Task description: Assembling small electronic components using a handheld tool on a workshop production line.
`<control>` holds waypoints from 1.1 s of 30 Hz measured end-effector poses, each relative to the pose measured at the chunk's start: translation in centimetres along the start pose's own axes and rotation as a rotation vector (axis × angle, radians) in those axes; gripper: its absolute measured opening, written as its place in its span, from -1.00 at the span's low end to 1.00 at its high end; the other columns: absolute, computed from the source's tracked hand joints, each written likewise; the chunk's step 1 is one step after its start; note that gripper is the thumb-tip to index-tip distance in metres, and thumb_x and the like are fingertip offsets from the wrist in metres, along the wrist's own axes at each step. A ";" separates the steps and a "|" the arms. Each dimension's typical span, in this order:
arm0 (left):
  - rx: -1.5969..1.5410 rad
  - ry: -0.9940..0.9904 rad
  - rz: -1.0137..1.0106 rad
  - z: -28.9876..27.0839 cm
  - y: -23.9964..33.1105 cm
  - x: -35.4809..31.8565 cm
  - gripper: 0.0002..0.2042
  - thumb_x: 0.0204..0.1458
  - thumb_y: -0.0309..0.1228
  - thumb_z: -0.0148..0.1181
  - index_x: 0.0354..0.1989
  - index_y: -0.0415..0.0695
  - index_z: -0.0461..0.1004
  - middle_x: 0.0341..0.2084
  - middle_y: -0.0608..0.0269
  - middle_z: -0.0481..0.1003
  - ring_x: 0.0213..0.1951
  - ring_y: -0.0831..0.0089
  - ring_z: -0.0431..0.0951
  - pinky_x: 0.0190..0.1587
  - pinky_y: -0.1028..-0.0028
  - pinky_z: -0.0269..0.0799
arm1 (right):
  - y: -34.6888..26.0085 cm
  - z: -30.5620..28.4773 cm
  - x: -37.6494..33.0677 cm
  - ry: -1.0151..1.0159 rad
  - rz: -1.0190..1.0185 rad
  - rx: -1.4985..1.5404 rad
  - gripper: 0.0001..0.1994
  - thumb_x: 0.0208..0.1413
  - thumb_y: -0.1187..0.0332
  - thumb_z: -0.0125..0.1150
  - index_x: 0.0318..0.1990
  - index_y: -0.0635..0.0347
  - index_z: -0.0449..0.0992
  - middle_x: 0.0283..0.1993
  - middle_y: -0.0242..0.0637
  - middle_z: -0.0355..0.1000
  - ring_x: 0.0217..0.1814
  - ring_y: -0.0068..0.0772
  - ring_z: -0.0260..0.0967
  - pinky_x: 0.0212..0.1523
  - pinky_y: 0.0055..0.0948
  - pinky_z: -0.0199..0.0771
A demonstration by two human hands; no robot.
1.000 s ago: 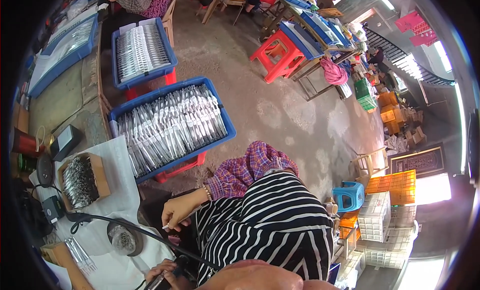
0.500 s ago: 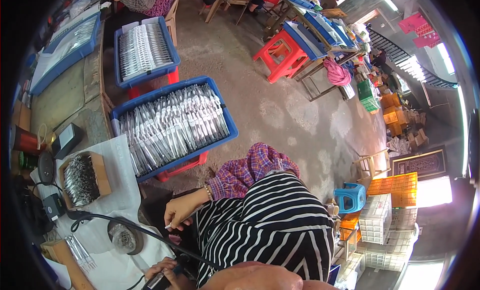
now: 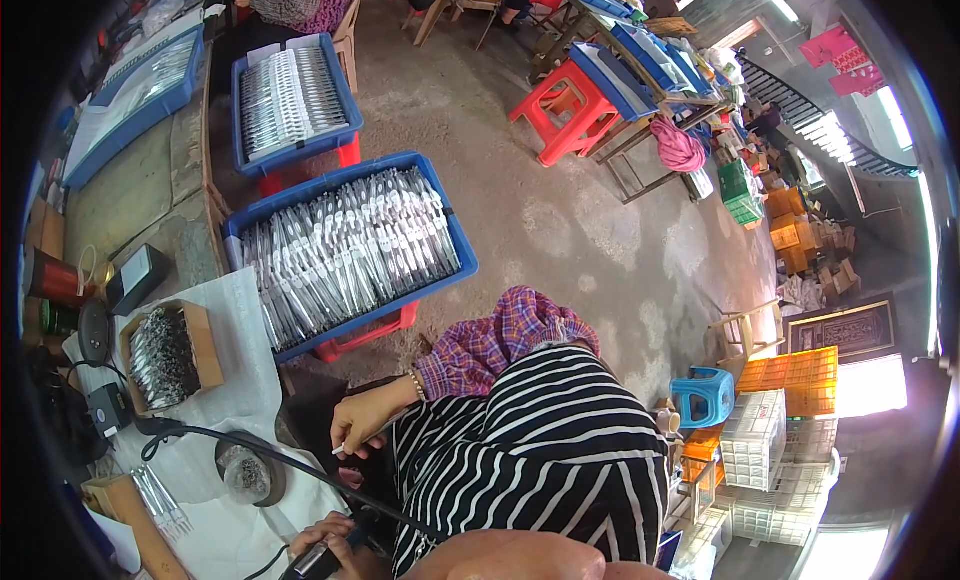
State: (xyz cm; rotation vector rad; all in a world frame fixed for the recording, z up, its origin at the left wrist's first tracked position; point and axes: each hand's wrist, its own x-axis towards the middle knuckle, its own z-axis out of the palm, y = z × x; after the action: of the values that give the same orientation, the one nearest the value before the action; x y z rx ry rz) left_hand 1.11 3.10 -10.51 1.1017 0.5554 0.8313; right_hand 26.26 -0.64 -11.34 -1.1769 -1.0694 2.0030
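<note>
My right hand [image 3: 365, 420], in a purple plaid sleeve with a beaded bracelet, is closed in a pinch over my lap. A small white-tipped piece [image 3: 339, 450] sticks out between its fingertips; the rest of it is hidden. Low at the table's edge, my left hand [image 3: 325, 540] is wrapped round a dark, cylindrical hand-held tool [image 3: 318, 562], partly cut off by the lower edge. A black cable [image 3: 300, 467] arcs across the table between the hands. Near them on white paper stands a round dark dish [image 3: 248, 472] with a clear, glittery-looking heap in it.
An open cardboard box [image 3: 200, 345] of metal pieces and a row of slim silver pieces [image 3: 160, 500] lie on the table. Beyond, blue trays [image 3: 462, 265] full of silver packets rest on red stools [image 3: 375, 332]. Another person [image 3: 300, 5] sits at the far left.
The view shifts very slightly. Both hands keep nearly the same place and hold.
</note>
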 end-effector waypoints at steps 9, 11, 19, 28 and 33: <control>0.025 0.002 -0.036 0.0 0.1 0.1 -0.32 -0.13 -0.28 0.31 0.08 -0.23 0.00 -0.18 0.08 0.32 -0.37 0.37 0.34 -0.33 0.45 0.35 | 0.2 -0.1 0.0 0.009 0.014 0.000 -0.75 -0.02 0.38 0.08 -0.19 0.30 0.50 -0.51 -0.28 0.48 -0.64 -0.52 0.38 -0.64 -0.55 0.41; 0.031 0.002 -0.044 0.0 0.2 0.2 -0.31 -0.13 -0.28 0.31 0.08 -0.23 0.00 -0.18 0.08 0.32 -0.36 0.37 0.35 -0.33 0.45 0.35 | 0.2 -0.1 0.0 0.012 0.017 0.006 -0.75 -0.02 0.38 0.08 -0.19 0.29 0.50 -0.51 -0.28 0.48 -0.64 -0.53 0.38 -0.63 -0.55 0.41; 0.048 0.006 -0.080 0.0 0.2 0.2 -0.28 -0.13 -0.27 0.31 0.11 -0.23 -0.03 -0.16 0.09 0.31 -0.35 0.36 0.35 -0.31 0.45 0.35 | 0.2 -0.2 0.0 0.026 0.045 0.013 -0.75 -0.01 0.37 0.08 -0.19 0.28 0.50 -0.51 -0.28 0.49 -0.64 -0.52 0.38 -0.64 -0.55 0.41; 0.066 0.028 -0.108 0.0 0.1 0.1 -0.26 -0.13 -0.27 0.32 0.13 -0.22 -0.05 -0.14 0.10 0.30 -0.34 0.36 0.36 -0.29 0.45 0.35 | 0.9 -0.4 0.4 0.012 0.033 0.007 -0.75 -0.02 0.37 0.09 -0.18 0.27 0.50 -0.51 -0.28 0.48 -0.63 -0.53 0.38 -0.65 -0.56 0.39; 0.072 0.052 -0.115 0.1 0.1 -0.3 -0.24 -0.13 -0.27 0.32 0.15 -0.22 -0.06 -0.13 0.11 0.29 -0.33 0.36 0.36 -0.28 0.45 0.35 | 0.7 -0.2 0.2 0.024 0.068 0.020 -0.75 -0.01 0.38 0.07 -0.19 0.28 0.50 -0.51 -0.29 0.47 -0.64 -0.54 0.38 -0.65 -0.57 0.38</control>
State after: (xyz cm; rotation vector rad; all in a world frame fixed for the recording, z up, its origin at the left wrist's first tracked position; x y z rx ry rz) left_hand 0.99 2.84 -10.33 1.1057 0.6906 0.7459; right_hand 26.28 -0.75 -12.12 -1.2392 -1.0073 2.0412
